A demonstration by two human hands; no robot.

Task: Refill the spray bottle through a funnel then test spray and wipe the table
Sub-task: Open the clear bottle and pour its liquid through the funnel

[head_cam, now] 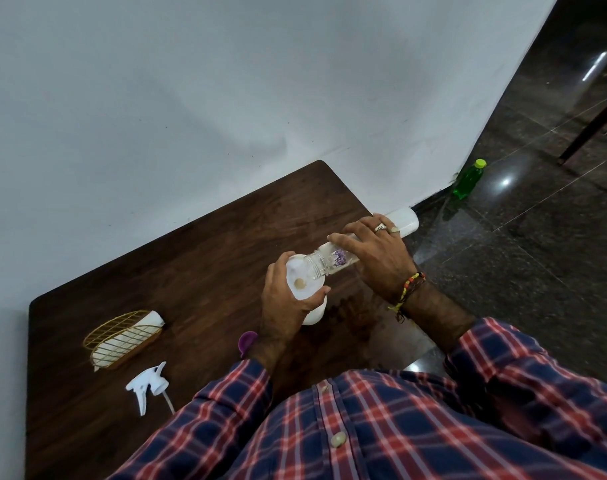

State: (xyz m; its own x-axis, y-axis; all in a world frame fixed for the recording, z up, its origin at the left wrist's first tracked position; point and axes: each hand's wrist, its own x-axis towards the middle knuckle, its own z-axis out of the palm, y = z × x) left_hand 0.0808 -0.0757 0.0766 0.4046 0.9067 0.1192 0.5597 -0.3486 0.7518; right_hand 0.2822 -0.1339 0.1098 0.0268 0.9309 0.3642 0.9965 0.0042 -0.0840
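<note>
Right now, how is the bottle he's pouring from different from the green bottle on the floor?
The pouring bottle is clear and white, tipped nearly flat and uncapped, gripped by the right hand over the funnel. The green bottle stands capped on the floor, untouched.

We see the funnel (pixel 300 277) on the spray bottle (pixel 314 311), mid-table (pixel 225 237). Left of the bottle lies the holder (pixel 122 337). The spray head (pixel 148 384) lies before the holder.
</note>
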